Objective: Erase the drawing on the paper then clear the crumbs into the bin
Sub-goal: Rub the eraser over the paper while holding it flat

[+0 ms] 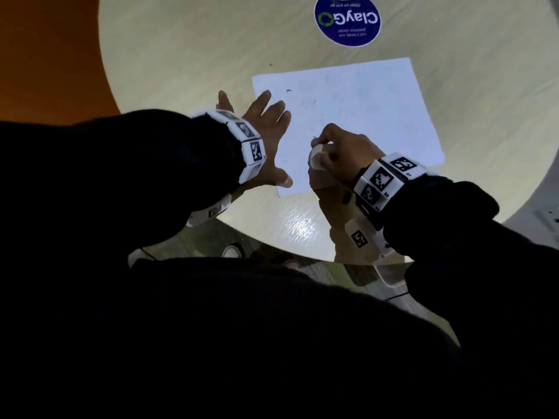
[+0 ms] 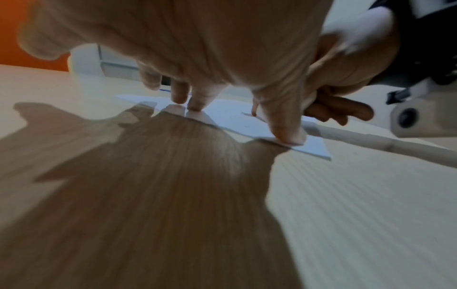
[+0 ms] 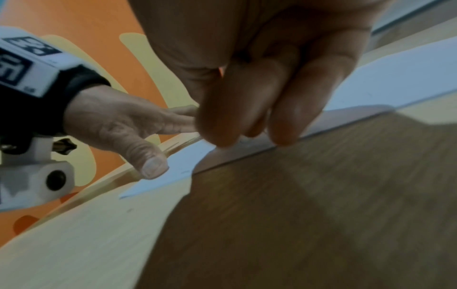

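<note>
You stand at a round, pale wood-grain table [image 1: 187,49], its near edge glossy under overhead light. A blue round sticker [image 1: 347,21] reading "ClayGo" lies at the far side, and an orange wall [image 1: 45,55] fills the space past the table's left rim. Grey floor and the toes of two shoes [image 1: 233,251] show below the near edge.

The paper [image 1: 378,116] lies flat near the table's middle, just short of the sticker. Your left hand [image 1: 266,131] is spread flat, fingers straight, pinning the paper's left edge, with the thumb down near the close corner. Your right hand [image 1: 341,152] rests on the sheet's near part, fingers curled round a white eraser [image 1: 317,157].

Only the head view shows the eraser clearly; in the right wrist view your curled fingers [image 3: 247,117] hide it and their tips sit at the paper's [image 3: 395,78] edge. That view alone shows cream shapes painted on the orange wall. The left wrist view shows fingertips [image 2: 195,101] and thumb pressed on the sheet [image 2: 230,117], your other hand beyond, and a hard hand-shadow across the table [image 2: 346,195].

The sheet is white with only faint grey pencil traces across its upper left. A few dark specks sit by its left edge; whether they are crumbs, you cannot tell.
</note>
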Demonstrator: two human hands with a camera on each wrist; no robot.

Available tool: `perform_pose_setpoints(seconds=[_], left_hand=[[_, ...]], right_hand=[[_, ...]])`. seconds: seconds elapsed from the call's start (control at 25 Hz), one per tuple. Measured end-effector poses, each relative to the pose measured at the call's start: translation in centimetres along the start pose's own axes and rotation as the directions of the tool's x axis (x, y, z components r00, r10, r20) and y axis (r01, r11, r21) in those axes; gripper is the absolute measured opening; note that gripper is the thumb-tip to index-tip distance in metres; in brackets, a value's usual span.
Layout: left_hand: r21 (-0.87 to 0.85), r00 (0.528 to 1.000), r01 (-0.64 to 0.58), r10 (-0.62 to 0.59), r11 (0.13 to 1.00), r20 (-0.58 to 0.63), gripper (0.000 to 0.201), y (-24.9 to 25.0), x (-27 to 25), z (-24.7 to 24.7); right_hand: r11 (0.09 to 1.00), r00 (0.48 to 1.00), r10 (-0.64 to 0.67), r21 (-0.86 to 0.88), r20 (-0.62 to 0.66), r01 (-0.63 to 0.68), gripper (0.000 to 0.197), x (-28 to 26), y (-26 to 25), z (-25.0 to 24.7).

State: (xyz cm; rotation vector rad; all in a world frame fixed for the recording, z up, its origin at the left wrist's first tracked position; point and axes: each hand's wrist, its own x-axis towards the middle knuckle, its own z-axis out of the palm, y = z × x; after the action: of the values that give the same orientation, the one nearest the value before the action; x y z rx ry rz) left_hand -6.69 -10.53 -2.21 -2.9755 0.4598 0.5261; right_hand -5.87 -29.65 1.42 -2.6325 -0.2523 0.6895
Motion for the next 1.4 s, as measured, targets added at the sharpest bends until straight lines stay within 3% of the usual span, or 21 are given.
perform_pose_setpoints(seconds=[0.2,0.32,0.48,0.6,0.72,0.84,1.0,1.16,1.32,1.4], left_hand=[[0.093,0.998,-0.036,0.041,0.995,-0.053,0.066,0.5,-0.6,-2.1],[0.143,0.997,-0.062,0.069,0.988,-0.043,0.057,1.3,0.3,-3.8],[0.025,0.982,-0.186,0.185,0.982,0.042,0.095,3.7,2.3,-4.0],[-0.045,0.973,-0.193,0.198,0.98,0.123,0.113,4.3,3.0,-2.0],[-0.062,0.975,-0.176,0.183,0.982,0.13,0.115,3.8,3.3,-1.0],[-0.081,0.975,-0.169,0.179,0.982,0.135,0.118,3.4,3.6,-0.9],[-0.075,0.979,-0.169,0.176,0.983,0.106,0.118,3.5,3.6,-0.6],[-0.101,0.979,-0.176,0.185,0.979,0.085,0.12,3.2,3.9,-0.2],[-0.11,0.979,-0.169,0.179,0.98,0.093,0.118,3.4,3.8,-0.2],[-0.123,0.981,-0.166,0.177,0.978,0.082,0.118,3.3,3.9,-0.1]], right_hand=[[0.998,0.999,0.052,0.048,-0.001,-0.052,0.026,-0.3,1.4,-0.9],[0.996,0.998,0.062,0.061,0.001,-0.062,0.026,-0.4,1.8,-1.1],[0.997,0.998,0.066,0.026,-0.02,-0.066,0.028,-0.6,2.1,-1.0],[0.997,0.996,0.076,0.018,-0.053,-0.075,0.028,-0.7,2.5,-1.0],[0.999,0.997,0.034,0.0,-0.076,-0.034,0.028,-1.6,2.5,-0.4],[0.997,0.998,-0.066,-0.03,0.007,0.066,0.028,-2.6,2.1,0.2],[0.999,0.993,-0.032,-0.022,-0.118,0.03,0.027,-1.3,2.0,-1.0],[0.984,0.99,-0.138,-0.107,0.034,0.141,0.028,-3.1,1.5,0.2],[0.996,0.994,-0.045,-0.083,-0.097,0.037,0.027,-1.1,1.9,-1.2],[0.992,0.996,-0.069,-0.114,-0.064,0.061,0.028,-1.9,1.6,-0.6]])
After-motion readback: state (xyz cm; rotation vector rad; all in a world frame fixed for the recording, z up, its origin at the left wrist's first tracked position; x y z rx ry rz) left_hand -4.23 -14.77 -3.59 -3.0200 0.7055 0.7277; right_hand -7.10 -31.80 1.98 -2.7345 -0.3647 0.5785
